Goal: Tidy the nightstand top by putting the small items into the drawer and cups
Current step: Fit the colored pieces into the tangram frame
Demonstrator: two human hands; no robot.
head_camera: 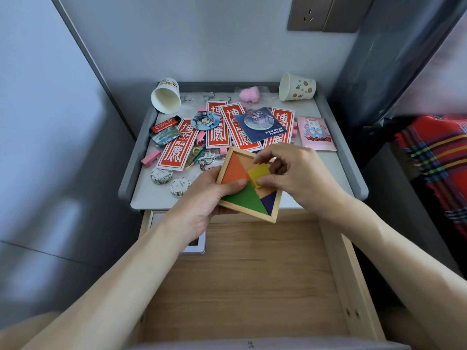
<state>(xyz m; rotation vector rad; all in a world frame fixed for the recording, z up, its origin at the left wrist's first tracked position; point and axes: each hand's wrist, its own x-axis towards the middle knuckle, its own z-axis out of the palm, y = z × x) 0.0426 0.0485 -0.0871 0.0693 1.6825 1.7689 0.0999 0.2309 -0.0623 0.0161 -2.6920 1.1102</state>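
Observation:
My left hand (202,203) grips a wooden tangram tray (274,212) by its left edge, thumb on the orange piece (233,170). The tray hangs tilted over the nightstand's front edge. My right hand (293,173) pinches a yellow square piece (259,174) over the tray's middle. Green and purple pieces lie in the tray. The wooden drawer (252,274) below stands pulled open. Two paper cups lie tipped over at the back, one at the left (166,97) and one at the right (298,88).
The grey nightstand top (151,198) holds red paper strips, round badges, a red lighter (165,124), pink clips, keyrings, a pink packet (316,133) and a pink sponge. A white-framed item (197,247) lies in the drawer's back left. A red plaid blanket (439,160) is at the right.

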